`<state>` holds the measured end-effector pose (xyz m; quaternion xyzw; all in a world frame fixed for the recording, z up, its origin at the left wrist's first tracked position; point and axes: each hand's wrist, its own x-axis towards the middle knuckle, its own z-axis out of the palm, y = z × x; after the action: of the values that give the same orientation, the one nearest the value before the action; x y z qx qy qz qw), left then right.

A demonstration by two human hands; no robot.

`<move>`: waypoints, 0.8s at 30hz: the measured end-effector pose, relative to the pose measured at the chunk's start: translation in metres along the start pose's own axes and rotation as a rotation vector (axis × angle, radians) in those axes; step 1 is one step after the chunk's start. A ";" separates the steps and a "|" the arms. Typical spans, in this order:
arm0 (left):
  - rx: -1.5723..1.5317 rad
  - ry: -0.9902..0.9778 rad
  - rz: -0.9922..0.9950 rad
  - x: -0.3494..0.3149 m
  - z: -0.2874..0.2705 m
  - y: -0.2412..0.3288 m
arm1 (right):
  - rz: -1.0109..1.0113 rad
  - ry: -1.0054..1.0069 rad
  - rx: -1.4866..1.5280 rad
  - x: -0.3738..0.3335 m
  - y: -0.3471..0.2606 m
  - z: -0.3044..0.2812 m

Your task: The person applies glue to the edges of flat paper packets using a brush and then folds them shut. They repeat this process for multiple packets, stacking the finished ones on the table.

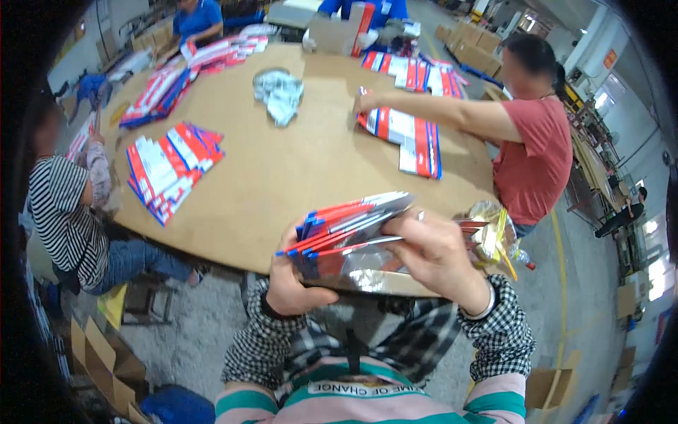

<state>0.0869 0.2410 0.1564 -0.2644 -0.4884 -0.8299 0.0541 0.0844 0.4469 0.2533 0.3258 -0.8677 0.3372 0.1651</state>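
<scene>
Cards at centre, gripped by left hand and right hand, aren't down yet; the pile at middle left is.

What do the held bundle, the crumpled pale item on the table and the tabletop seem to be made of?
Held bundle: probably thin printed card, given its flat, stiff-looking edges; bright glints suggest a glossy coating or film.
Crumpled pale item: likely matte cloth, from its soft folds.
Tabletop: possibly cardboard or wooden board; its smooth, plain tan surface leaves that open.
</scene>
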 end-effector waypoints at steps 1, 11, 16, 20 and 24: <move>0.212 -0.004 -0.031 -0.003 0.003 0.011 | 0.010 -0.016 0.006 0.005 -0.003 0.003; 0.435 0.347 0.036 0.006 0.005 -0.002 | 0.386 0.245 -0.314 0.146 0.050 -0.120; 0.419 0.441 0.080 0.004 -0.027 0.010 | 0.100 -0.007 0.069 0.117 0.037 -0.034; 0.397 0.386 0.080 0.004 -0.031 0.004 | -0.268 0.059 -0.117 0.075 -0.011 0.012; 0.374 0.378 0.104 -0.002 -0.034 -0.002 | -0.317 0.039 -0.253 0.056 -0.029 0.034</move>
<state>0.0749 0.2128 0.1411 -0.1148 -0.6003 -0.7559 0.2348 0.0608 0.3812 0.2709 0.4282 -0.8378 0.2013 0.2724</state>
